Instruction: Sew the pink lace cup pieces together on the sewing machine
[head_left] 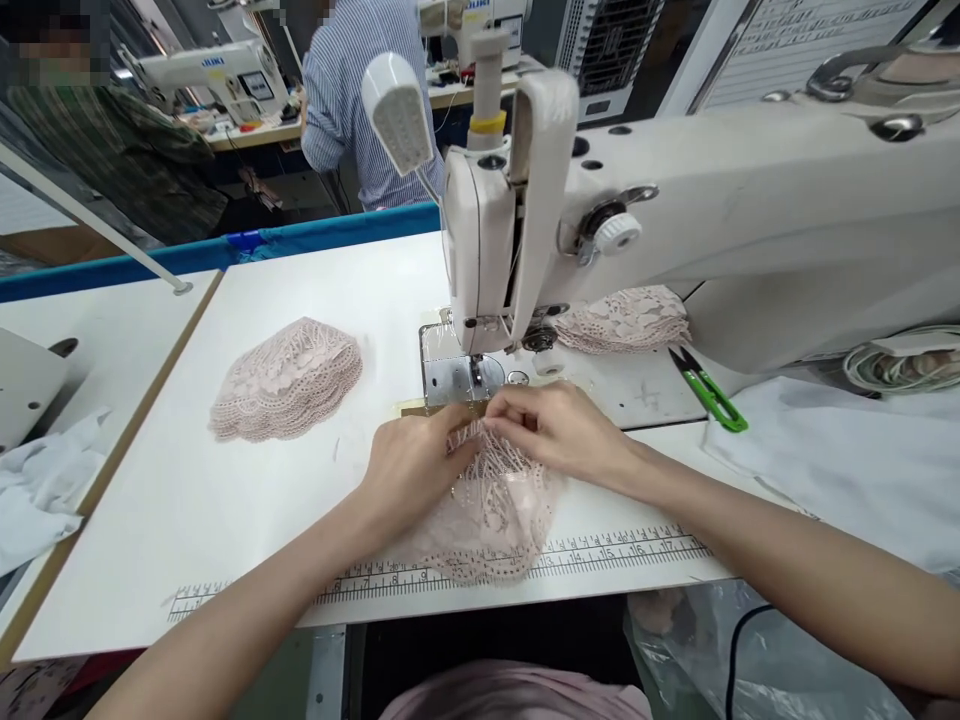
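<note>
Your left hand (411, 455) and right hand (559, 428) almost meet, each grip a narrow pinch on the top edge of the pink lace (491, 535). It lies on the table (289, 510) just in front of the sewing machine's foot (476, 372). Best pinch lightly, line the edge up without stretching it, and leave fingertips clear of the foot.

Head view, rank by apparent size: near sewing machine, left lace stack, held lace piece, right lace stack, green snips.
1. Near sewing machine
2. Left lace stack and held lace piece: too alike to rank; the latter is nearer and partly covered
3. Right lace stack, partly hidden
4. Green snips
</note>
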